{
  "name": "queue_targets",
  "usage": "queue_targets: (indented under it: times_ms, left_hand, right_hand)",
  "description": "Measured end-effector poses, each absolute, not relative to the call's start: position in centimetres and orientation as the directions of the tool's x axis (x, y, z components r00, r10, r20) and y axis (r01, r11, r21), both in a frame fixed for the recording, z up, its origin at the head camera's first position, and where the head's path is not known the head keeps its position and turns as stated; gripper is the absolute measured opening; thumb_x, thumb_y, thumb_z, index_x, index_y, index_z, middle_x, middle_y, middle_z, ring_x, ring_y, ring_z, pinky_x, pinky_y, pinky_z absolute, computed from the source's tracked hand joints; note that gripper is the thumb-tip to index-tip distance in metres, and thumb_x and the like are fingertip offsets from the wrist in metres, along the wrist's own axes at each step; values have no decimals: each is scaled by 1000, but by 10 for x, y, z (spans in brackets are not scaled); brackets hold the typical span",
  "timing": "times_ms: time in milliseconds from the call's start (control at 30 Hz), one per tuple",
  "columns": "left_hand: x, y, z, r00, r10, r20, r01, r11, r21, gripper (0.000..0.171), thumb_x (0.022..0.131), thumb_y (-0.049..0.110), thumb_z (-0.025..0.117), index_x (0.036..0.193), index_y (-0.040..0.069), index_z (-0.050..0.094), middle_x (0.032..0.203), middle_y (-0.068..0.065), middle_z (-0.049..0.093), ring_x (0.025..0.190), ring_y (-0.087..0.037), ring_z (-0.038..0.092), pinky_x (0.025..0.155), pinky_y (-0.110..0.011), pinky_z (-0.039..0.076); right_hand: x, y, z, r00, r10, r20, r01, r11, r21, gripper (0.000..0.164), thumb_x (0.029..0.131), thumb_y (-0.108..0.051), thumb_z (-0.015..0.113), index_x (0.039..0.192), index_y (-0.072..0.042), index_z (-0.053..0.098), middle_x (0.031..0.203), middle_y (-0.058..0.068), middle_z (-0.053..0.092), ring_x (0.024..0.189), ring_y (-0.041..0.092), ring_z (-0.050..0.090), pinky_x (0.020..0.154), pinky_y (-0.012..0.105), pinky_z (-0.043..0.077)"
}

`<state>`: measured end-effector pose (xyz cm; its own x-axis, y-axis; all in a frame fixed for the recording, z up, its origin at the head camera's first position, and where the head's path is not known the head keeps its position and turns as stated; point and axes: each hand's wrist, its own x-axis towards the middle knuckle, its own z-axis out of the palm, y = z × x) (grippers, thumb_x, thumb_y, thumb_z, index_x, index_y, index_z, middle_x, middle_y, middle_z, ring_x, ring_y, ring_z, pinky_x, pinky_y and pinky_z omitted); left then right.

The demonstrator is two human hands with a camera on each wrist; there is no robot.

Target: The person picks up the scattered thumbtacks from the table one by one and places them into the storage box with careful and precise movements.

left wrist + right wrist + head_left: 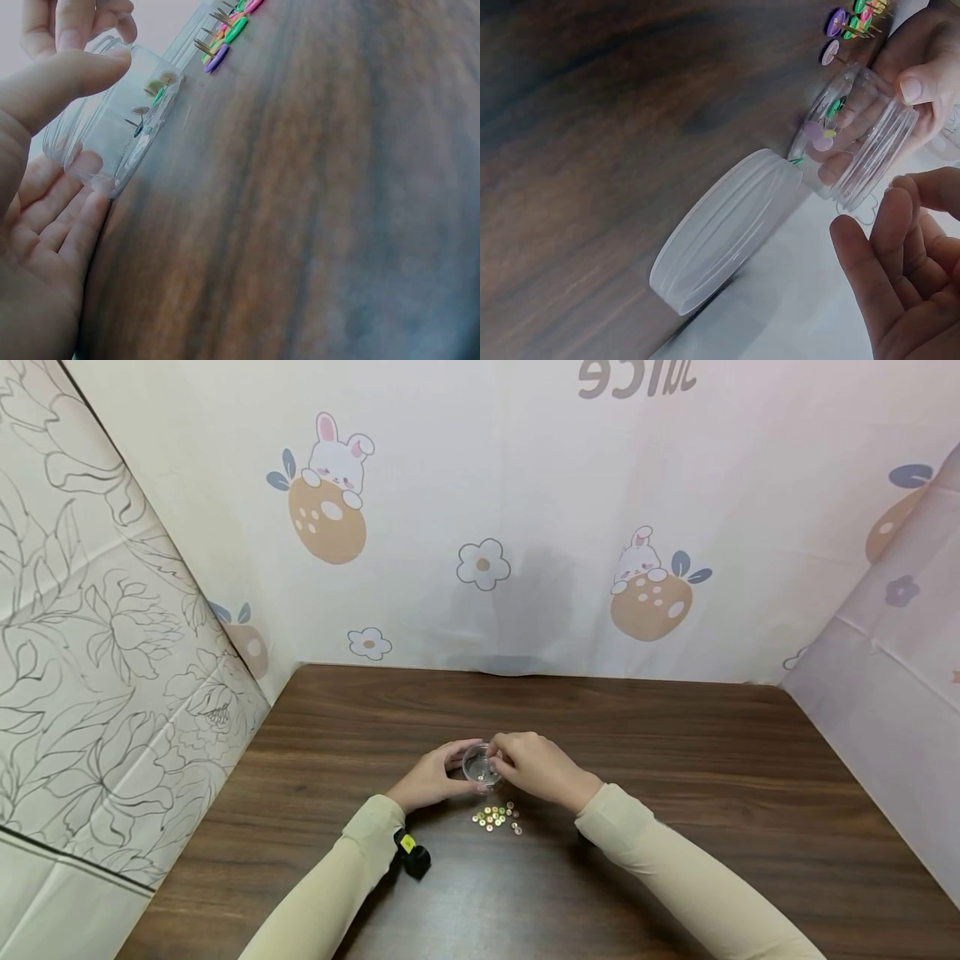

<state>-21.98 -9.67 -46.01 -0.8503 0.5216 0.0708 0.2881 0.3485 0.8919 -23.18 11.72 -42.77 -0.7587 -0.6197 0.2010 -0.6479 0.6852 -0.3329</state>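
I have my left hand [437, 774] wrapped around the side of the clear jar [477, 763], thumb on the near side and fingers around the far side, so that grip is clamped on it. I judge that this hold braces the light plastic against sliding or tipping while leaving its mouth free. The jar sits upright on the table [675, 752], uncovered.

My right hand [542, 768] is over the jar's mouth from the right, fingers bent. The thumb and fingertips of that grip come close together, but whether a tack is between them I cannot tell.

Inside the jar, a few tacks [835, 107], green and pale ones among them, lie at the bottom. More loose tacks [496, 816] lie spread on the table just on the near side of the jar, within easy reach of both hands. Those I can make out from the wrists rest on their coloured heads, pins up, probably because the flat heads are their steadiest footing; the pins could prick me.

The whitish lid [716, 236] lies flat just beside the jar, on the side away from the loose tacks, seemingly to leave the mouth clear. From the head view I cannot make it out.
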Motion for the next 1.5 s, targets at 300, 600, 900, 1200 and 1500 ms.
queue_targets:
  times_ms: [300,600,900,1200,1500]
  left_hand:
    - [-220,-96,-461,-851,519,80,298,351,888,71,78,23,76,139,7,42,133,-15,49,118,-27,48,100,-49,42]
    - [-221,-96,-463,-849,517,109,311,321,895,72,77,20,77,138,6,43,133,-16,50,117,-28,49,100,-49,42]
    - [-220,-96,-462,-847,519,114,316,319,894,71,77,19,77,138,5,43,132,-18,49,117,-30,48,100,-50,41]
    - [-221,-95,-463,-848,515,124,320,312,895,71,76,18,77,137,4,44,133,-16,50,117,-30,48,100,-51,41]
    - [-222,-96,-464,-848,516,124,322,314,893,71,76,18,78,137,5,44,132,-16,50,117,-29,49,101,-51,40]
  right_hand:
    - [-225,128,-428,-755,-619,218,-653,677,-338,10,89,-15,57,95,-16,65,69,-13,55,54,1,46,47,21,44]
    - [-215,138,-428,-746,-631,214,-663,672,-330,6,87,-16,59,90,-21,62,64,-15,51,52,0,44,45,20,42]
    - [-207,143,-430,-710,-672,209,-701,650,-291,7,85,-16,61,87,-23,61,66,-16,50,57,0,45,49,21,43]
    - [-200,146,-437,-669,-728,153,-726,596,-343,8,86,-12,60,84,-20,61,67,-16,53,56,-3,46,49,19,44]
    - [-192,148,-440,-597,-799,69,-755,530,-385,10,85,-12,62,80,-20,60,68,-15,52,56,-4,46,50,16,44]
